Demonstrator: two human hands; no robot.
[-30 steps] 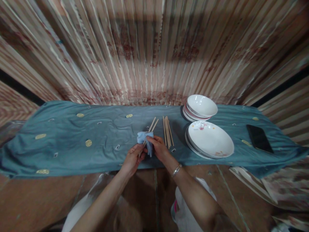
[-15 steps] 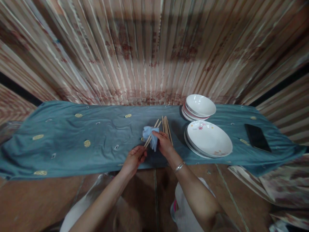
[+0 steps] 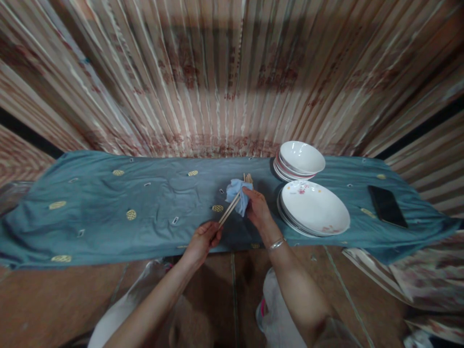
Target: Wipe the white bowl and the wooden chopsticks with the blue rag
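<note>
My left hand (image 3: 204,240) is closed round the near ends of a pair of light wooden chopsticks (image 3: 229,210), which slant up and to the right. A light blue cloth (image 3: 235,190) wraps their far ends, pinched in my right hand (image 3: 258,207), which wears a silver bangle on its wrist. Just behind the cloth, more chopsticks (image 3: 248,178) lie on the table, mostly covered from view by the cloth and my right hand.
A stack of white plates (image 3: 315,208) with floral marks stands right of my right hand. Behind it is a stack of white bowls (image 3: 302,158). A dark phone-like slab (image 3: 387,206) lies farther right on the teal tablecloth (image 3: 101,203). A striped curtain (image 3: 217,82) hangs behind.
My right hand and the cloth have slid up and right along the chopsticks to their far ends. The left hand has stayed almost in place.
</note>
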